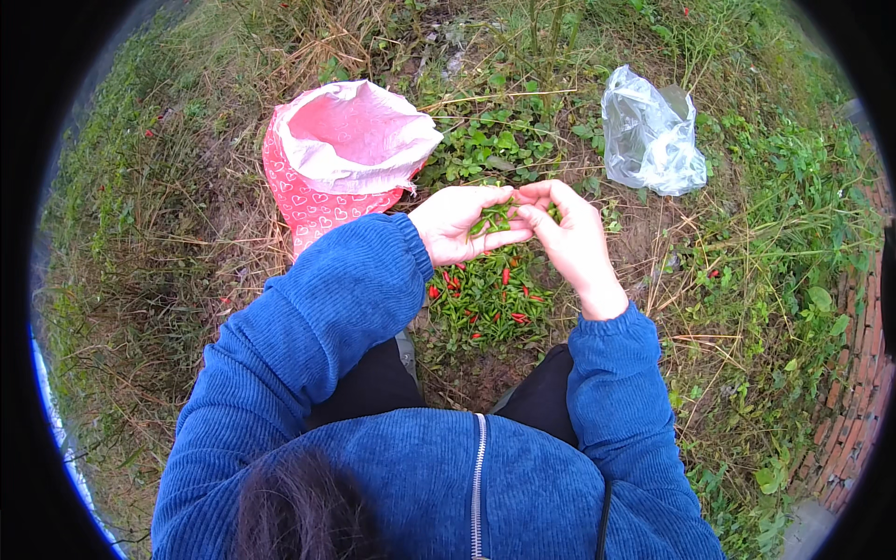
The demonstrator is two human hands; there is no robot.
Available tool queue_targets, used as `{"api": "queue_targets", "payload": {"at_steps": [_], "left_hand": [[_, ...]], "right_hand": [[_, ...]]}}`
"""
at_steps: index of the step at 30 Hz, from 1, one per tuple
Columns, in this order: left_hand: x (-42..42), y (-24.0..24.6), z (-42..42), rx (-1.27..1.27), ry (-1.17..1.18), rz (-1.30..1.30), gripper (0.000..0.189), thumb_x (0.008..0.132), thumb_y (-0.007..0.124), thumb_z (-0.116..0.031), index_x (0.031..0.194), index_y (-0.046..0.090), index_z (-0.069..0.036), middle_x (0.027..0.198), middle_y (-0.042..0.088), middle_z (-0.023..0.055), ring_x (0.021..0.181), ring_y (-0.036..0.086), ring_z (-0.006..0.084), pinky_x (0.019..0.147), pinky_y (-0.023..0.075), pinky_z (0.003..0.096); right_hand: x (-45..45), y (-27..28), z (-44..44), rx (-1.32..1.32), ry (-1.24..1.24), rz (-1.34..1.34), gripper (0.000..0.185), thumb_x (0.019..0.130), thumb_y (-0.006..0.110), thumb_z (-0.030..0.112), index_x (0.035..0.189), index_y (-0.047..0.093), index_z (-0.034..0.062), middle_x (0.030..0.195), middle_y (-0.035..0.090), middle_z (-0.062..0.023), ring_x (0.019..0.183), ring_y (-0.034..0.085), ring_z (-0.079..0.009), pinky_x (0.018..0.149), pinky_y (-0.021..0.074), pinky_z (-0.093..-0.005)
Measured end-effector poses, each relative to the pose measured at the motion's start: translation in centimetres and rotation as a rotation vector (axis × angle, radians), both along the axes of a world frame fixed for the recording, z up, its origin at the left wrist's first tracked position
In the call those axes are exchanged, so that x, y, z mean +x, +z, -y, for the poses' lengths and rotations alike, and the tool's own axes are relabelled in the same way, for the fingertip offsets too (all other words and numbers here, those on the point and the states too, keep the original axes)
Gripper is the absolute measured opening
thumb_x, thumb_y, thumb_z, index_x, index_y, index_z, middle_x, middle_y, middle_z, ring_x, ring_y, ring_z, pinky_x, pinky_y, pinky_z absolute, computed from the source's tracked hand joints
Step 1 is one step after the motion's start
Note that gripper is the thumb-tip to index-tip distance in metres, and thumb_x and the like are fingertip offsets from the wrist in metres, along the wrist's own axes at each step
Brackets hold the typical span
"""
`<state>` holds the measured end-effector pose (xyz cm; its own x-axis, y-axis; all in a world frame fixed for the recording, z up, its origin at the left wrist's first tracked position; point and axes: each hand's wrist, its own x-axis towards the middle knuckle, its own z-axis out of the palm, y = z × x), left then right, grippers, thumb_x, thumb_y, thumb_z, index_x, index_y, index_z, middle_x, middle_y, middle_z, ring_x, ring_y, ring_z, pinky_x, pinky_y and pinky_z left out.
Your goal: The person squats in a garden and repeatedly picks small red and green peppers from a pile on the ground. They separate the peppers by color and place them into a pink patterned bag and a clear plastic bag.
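Several green chili peppers (495, 218) lie across the palm of my left hand (458, 220), which is turned up and cupped around them. Fingertips of my right hand (570, 234) meet those of the left, and a bit of green shows between its thumb and fingers; what exactly it pinches is partly hidden. Under both hands, a pile of green and red chili peppers (493, 301) rests on the ground between my feet. Beyond my left forearm stands a pink sack with white hearts (315, 203), its white-edged mouth gaping upward.
A clear plastic bag (651, 140) sits on the ground at the upper right. Grass, weeds and dry straw (336, 49) cover the soil around me. Stacked red bricks (850, 392) line the far right edge. A few red chilies (713, 273) lie scattered in the grass.
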<state>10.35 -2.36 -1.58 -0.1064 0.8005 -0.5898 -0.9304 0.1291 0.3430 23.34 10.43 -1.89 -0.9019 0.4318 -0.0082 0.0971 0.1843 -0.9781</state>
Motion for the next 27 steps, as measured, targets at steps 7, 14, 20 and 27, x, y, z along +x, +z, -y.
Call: {"api": "queue_targets", "payload": {"at_steps": [7,14,20,27], "left_hand": [[0.0,0.7,0.1,0.007,-0.077,-0.041,0.030,0.101,0.046,-0.019,0.120,0.053,0.004,0.112,0.061,0.0152,0.103,0.064,0.0231,0.091,0.0573,0.0347],[0.8,1.0,-0.2,-0.086,-0.312,-0.640,0.014,0.097,0.057,-0.024,0.095,0.060,-0.010,0.083,0.062,-0.0045,0.068,0.053,0.0001,0.052,0.0397,0.0121],[0.3,0.6,0.0,0.141,-0.316,-0.488,0.017,0.097,0.057,-0.024,0.098,0.059,-0.008,0.086,0.061,-0.0036,0.071,0.056,0.0012,0.056,0.0459,0.0120],[0.0,0.8,-0.4,0.236,0.069,0.068,0.042,0.104,0.034,-0.025,0.135,0.041,0.003,0.130,0.052,0.0188,0.117,0.056,0.0287,0.100,0.0516,0.0394]], "right_hand": [[-0.1,-0.3,-0.6,0.191,-0.077,0.079,0.008,0.092,0.059,0.007,0.092,0.058,-0.0014,0.084,0.064,-0.0067,0.079,0.067,-0.0150,0.070,0.0528,-0.0268],[0.3,-0.3,-0.9,0.364,-0.108,-0.030,0.015,0.093,0.061,0.016,0.092,0.058,0.0016,0.080,0.061,-0.0043,0.071,0.056,-0.0147,0.064,0.0453,-0.0266],[0.4,-1.1,-0.9,-0.948,-0.013,-0.072,0.016,0.099,0.051,0.018,0.093,0.053,0.0033,0.083,0.060,-0.0058,0.065,0.056,-0.0118,0.051,0.0408,-0.0190],[0.6,-0.5,-2.3,-1.156,-0.271,-0.237,0.016,0.097,0.049,0.015,0.103,0.055,0.0024,0.096,0.063,-0.0114,0.077,0.063,-0.0175,0.058,0.0515,-0.0262]]}}
